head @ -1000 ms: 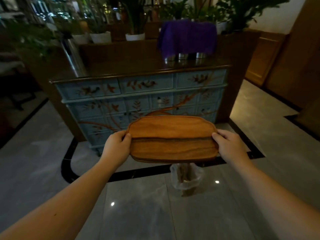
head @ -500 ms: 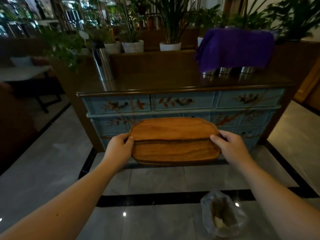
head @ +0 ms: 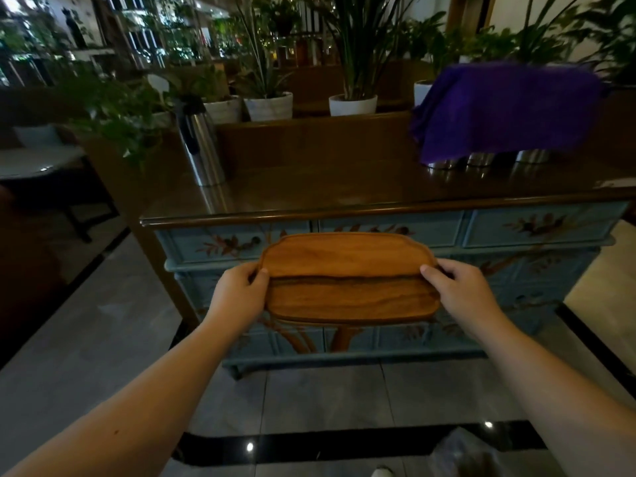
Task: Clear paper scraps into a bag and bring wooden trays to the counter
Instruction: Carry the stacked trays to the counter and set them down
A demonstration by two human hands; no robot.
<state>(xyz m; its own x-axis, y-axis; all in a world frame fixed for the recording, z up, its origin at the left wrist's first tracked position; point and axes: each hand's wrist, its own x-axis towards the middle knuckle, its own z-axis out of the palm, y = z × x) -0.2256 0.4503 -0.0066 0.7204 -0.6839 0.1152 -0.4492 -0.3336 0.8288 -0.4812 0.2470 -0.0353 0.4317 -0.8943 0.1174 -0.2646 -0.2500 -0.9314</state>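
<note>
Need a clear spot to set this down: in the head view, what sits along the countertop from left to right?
Steel flask → bare dark countertop → purple cloth draped over metal containers.

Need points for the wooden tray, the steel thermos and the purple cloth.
wooden tray [head: 347, 270], head view, upper board face.
steel thermos [head: 203, 149], head view, middle of the metal body.
purple cloth [head: 506, 111], head view, front drape.
</note>
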